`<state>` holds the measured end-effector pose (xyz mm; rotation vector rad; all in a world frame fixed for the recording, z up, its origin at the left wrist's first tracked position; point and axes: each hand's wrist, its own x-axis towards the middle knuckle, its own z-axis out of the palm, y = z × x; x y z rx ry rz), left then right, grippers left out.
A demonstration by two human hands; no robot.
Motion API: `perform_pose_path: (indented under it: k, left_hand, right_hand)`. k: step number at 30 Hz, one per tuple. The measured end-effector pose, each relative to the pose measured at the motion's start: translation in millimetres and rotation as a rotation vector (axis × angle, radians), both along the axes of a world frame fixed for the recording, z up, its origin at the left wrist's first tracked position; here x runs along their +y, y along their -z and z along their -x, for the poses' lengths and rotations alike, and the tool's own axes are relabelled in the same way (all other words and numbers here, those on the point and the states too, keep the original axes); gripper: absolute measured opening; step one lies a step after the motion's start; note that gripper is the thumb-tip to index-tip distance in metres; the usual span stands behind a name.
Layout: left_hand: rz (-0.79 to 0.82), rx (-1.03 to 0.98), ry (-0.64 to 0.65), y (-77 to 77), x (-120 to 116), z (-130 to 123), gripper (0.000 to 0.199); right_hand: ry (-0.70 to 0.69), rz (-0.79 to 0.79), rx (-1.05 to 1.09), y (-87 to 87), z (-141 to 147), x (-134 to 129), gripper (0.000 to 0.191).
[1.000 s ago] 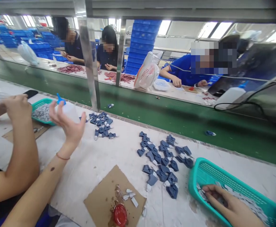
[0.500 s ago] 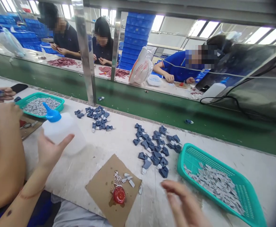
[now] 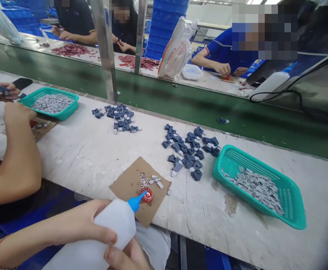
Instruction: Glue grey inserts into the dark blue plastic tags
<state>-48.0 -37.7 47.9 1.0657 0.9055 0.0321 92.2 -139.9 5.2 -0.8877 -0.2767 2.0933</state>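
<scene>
- My left hand [image 3: 88, 221] is closed around the shoulder of a translucent white plastic bottle [image 3: 121, 217]; my right hand [image 3: 127, 257] grips it lower down, thumb against its side.
- The bottle tilts towards the worktable [image 3: 76, 157], its bright blue tapered nozzle [image 3: 135, 202] over a small round red dish [image 3: 147, 196]. From my view I can't tell whether the tip touches it.
- The dish sits on a brown cardboard square [image 3: 130, 182], beside shiny clear lumps [image 3: 143, 180] and loose pale grey strips [image 3: 160, 184].
- I'd hold the tip low and inside the rim, steer with both hands, and squeeze lightly; a hard squeeze could flood the dish or wet the strips.
- I'd tip the bottle upright before drawing it back, so drips miss the navy blue moulded parts [image 3: 190, 159] and the green plastic basket [image 3: 298, 215] beyond.
- The neighbouring person's forearm [image 3: 23, 153] is well apart, but I'd mind my elbow.
</scene>
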Motion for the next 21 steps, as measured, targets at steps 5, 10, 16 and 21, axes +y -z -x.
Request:
perform_pose_path:
  k: [5,10,16,21]
  left_hand:
    - [0.081,0.042,0.021,0.7,3,-1,0.056]
    - [0.111,0.026,0.034,-5.1,5,-4,0.054]
    - [0.089,0.022,0.080,-11.1,10,-4,0.045]
    - [0.021,0.091,0.100,-4.2,9,-3,0.051]
  right_hand:
    - [0.021,0.169,0.018,-0.4,3,-1,0.089]
    - [0.048,0.212,0.042,0.7,6,-5,0.090]
    - [0.085,0.217,0.053,-0.9,5,-3,0.086]
    - [0.080,0.245,0.040,5.8,6,-5,0.089]
